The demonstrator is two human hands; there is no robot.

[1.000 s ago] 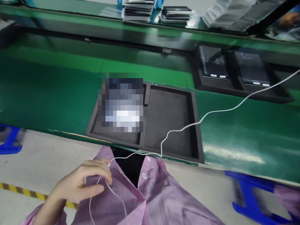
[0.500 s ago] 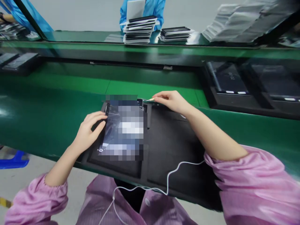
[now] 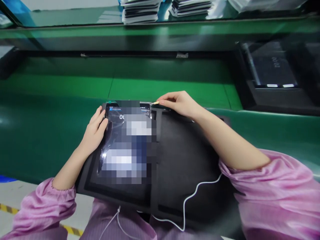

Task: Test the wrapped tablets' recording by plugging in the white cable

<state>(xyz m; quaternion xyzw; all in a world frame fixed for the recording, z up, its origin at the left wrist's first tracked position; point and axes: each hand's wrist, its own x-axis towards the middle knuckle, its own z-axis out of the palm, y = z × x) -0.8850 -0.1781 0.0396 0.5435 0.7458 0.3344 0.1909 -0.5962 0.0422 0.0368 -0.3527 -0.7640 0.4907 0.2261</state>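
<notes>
A tablet [image 3: 115, 133] with a lit screen lies in the left recess of a black padded tray [image 3: 117, 196]. Part of its screen is blurred out; white digits and a status bar show near the top. Along the tablet's left edge rests my left hand [image 3: 93, 131], its fingers stretched out and the thumb apart. My right hand [image 3: 178, 103] is at the tablet's top right corner, pinching a small thin pin tool [image 3: 156, 102] with a pale yellow body. The tool's fine tip meets or nearly meets the corner; contact is too small to tell.
A white cable [image 3: 184, 210] crosses the tray's right recess and hangs over the front. Behind lies a green belt [image 3: 170, 83]. Another tablet [image 3: 272, 66] sits in a black tray at the right. Stacked tablets [image 3: 141, 11] stand on the far shelf.
The view has tilted down and come nearer. My left hand has shifted up along the tablet's left edge. My right hand keeps the pin tool at the same corner.
</notes>
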